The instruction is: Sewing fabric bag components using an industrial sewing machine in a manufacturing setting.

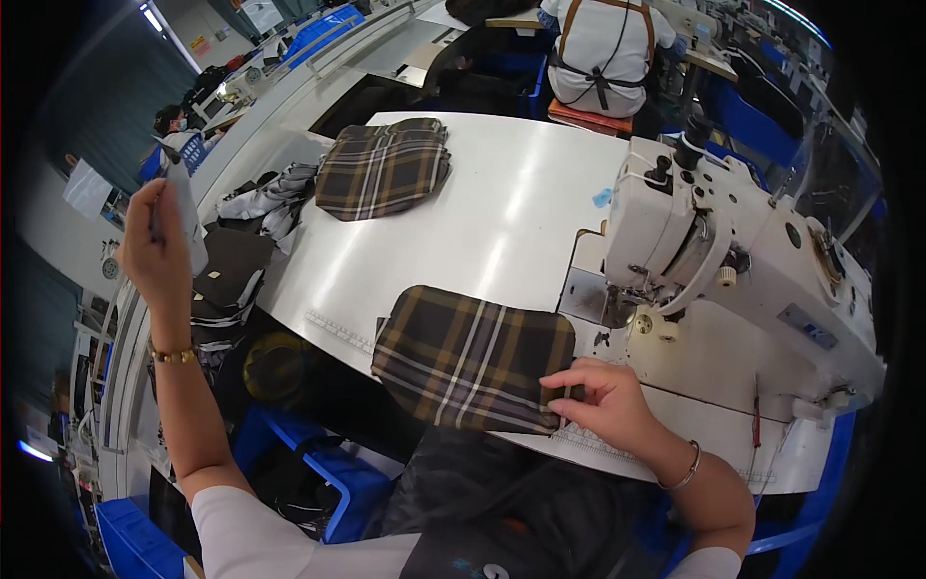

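My left hand (pixel 154 241) is raised at the left, its fingers closed on a thin light-grey piece (pixel 188 212). My right hand (pixel 603 405) grips the right edge of a brown-and-olive plaid fabric piece (pixel 468 357) lying on the white table's front part. A second plaid piece (pixel 376 164) lies farther back on the table (pixel 511 212). A white industrial sewing machine (pixel 723 251) stands to the right, its needle area just beyond the front piece.
Grey and dark fabric piles (pixel 227 275) lie left of the table. A blue plastic bin (pixel 318 463) is below. A seated co-worker (pixel 598 48) is beyond the table, another person (pixel 169 125) at the far left. Rulers (pixel 338 328) run along the front edge.
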Action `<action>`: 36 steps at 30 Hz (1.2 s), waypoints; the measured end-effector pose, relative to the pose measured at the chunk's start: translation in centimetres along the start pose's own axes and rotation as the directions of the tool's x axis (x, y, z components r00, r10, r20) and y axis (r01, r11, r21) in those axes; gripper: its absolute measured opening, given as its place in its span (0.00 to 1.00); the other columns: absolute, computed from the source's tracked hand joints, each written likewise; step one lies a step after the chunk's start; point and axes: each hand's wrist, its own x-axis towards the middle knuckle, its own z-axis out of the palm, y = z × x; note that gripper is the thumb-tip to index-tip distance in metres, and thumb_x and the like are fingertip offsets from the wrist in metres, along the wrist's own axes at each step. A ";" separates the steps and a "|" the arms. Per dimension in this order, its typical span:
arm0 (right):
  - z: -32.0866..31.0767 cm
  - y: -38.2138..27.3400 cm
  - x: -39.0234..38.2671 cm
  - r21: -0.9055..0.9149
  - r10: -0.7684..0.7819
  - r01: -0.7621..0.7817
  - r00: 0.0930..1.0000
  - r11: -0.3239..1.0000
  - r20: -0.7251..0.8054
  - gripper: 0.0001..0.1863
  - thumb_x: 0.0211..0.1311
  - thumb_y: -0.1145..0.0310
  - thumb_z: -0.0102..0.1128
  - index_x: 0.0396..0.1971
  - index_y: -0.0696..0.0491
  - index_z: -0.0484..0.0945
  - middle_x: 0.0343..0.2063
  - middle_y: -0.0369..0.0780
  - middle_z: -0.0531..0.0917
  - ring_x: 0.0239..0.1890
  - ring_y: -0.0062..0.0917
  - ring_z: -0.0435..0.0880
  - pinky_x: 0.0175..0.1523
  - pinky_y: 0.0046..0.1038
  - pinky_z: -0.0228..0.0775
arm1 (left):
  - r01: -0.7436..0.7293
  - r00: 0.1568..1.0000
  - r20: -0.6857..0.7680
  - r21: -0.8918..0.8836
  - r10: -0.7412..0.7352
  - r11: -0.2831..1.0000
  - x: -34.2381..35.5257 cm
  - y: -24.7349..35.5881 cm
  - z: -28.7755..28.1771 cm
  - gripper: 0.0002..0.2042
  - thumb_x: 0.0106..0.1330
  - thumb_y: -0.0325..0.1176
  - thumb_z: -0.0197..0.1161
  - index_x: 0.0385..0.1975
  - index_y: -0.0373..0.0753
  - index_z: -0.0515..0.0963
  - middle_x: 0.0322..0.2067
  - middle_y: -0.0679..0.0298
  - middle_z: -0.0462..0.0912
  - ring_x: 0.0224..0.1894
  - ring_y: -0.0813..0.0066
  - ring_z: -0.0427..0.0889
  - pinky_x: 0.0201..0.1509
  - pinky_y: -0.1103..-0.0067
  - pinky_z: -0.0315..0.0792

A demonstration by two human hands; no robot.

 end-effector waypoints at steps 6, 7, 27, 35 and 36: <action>0.1 0.2 0.1 0.075 -0.092 0.098 0.993 0.992 -0.068 0.09 0.58 0.83 0.63 0.37 0.57 0.86 0.26 0.33 0.82 0.26 0.12 0.77 0.30 0.16 0.69 | -0.112 0.683 0.543 -0.582 0.488 0.805 -6.4 18.4 -0.6 0.06 0.60 0.27 0.67 0.34 0.40 0.77 0.21 0.64 0.81 0.19 0.67 0.80 0.22 0.74 0.70; -0.1 0.0 -0.1 0.045 -0.036 0.038 0.998 0.998 -0.058 0.07 0.61 0.80 0.64 0.38 0.58 0.86 0.31 0.35 0.82 0.27 0.12 0.77 0.30 0.15 0.68 | -0.015 0.575 0.622 -0.641 0.531 0.767 -7.6 20.5 0.1 0.05 0.62 0.28 0.65 0.34 0.40 0.76 0.20 0.63 0.81 0.20 0.64 0.81 0.22 0.72 0.71; -1.7 -0.8 -0.1 -0.143 -0.304 0.286 0.944 0.948 -0.128 0.04 0.56 0.74 0.67 0.31 0.58 0.83 0.26 0.36 0.82 0.24 0.21 0.78 0.30 0.22 0.67 | 0.617 0.325 0.710 -0.660 0.625 0.429 -10.3 20.2 8.1 0.16 0.50 0.33 0.79 0.34 0.37 0.80 0.52 0.60 0.78 0.57 0.66 0.75 0.61 0.72 0.70; -1.7 -1.2 -0.1 -0.069 -0.346 0.347 0.938 0.935 0.018 0.04 0.62 0.73 0.66 0.33 0.58 0.83 0.29 0.34 0.83 0.30 0.15 0.78 0.33 0.19 0.68 | 0.862 0.074 0.681 -0.412 0.729 0.297 -11.3 20.0 7.3 0.06 0.63 0.27 0.69 0.37 0.34 0.86 0.42 0.58 0.87 0.41 0.73 0.84 0.50 0.80 0.75; -1.7 -1.2 -0.1 0.126 -0.239 0.240 0.971 0.962 -0.026 0.04 0.60 0.75 0.68 0.33 0.59 0.83 0.29 0.34 0.83 0.31 0.15 0.79 0.34 0.18 0.68 | 0.870 0.049 0.693 -0.383 0.719 0.310 -11.2 19.8 7.1 0.06 0.63 0.27 0.69 0.37 0.34 0.86 0.42 0.58 0.87 0.41 0.73 0.84 0.50 0.80 0.75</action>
